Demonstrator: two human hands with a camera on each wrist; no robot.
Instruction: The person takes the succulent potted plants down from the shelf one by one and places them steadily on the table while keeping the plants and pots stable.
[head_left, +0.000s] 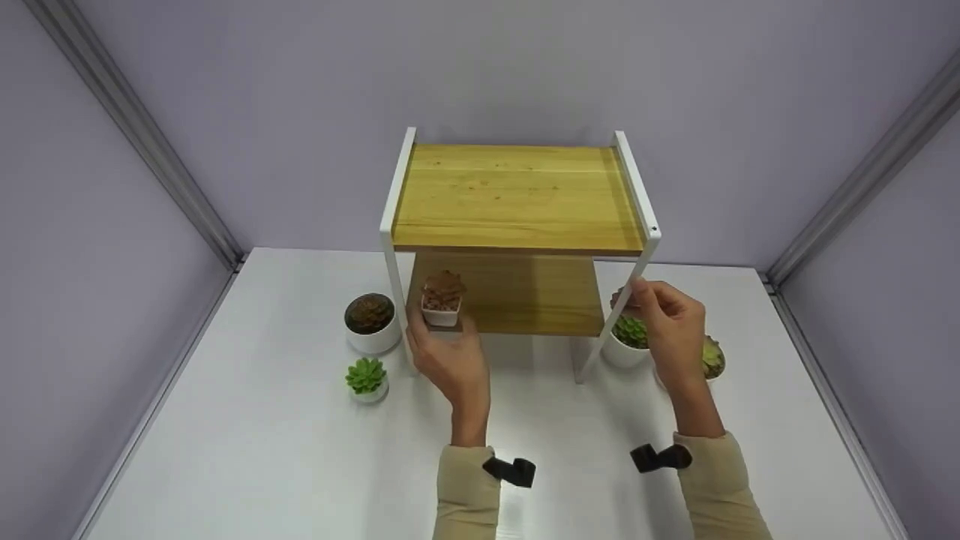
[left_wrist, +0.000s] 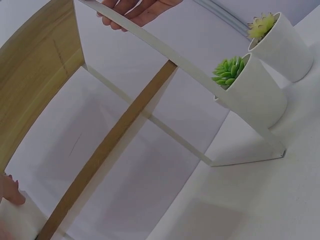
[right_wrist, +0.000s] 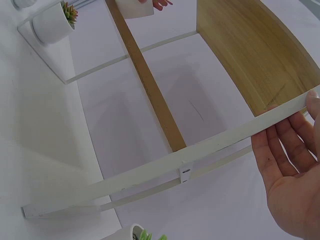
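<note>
My left hand [head_left: 451,364] holds a small white square pot with a reddish-brown succulent [head_left: 441,311] at the left end of the lower wooden shelf [head_left: 525,296]. Fingers lie on both sides of the pot, which appears upright. In the left wrist view, part of the white pot [left_wrist: 22,217] shows at the shelf's end. My right hand [head_left: 675,330] grips the white right front post [head_left: 634,274] of the two-tier rack, just below the top board [head_left: 517,199]. The right wrist view shows the thumb [right_wrist: 313,97] on one side of the white bar and the fingers on the other.
Left of the rack stand a white pot with a dark succulent [head_left: 373,341] and a smaller green succulent [head_left: 366,376]. To its right are a green potted plant [head_left: 626,349] and a yellow-green one [head_left: 712,358], partly behind the right hand. Grey-railed walls enclose the white table [head_left: 285,450].
</note>
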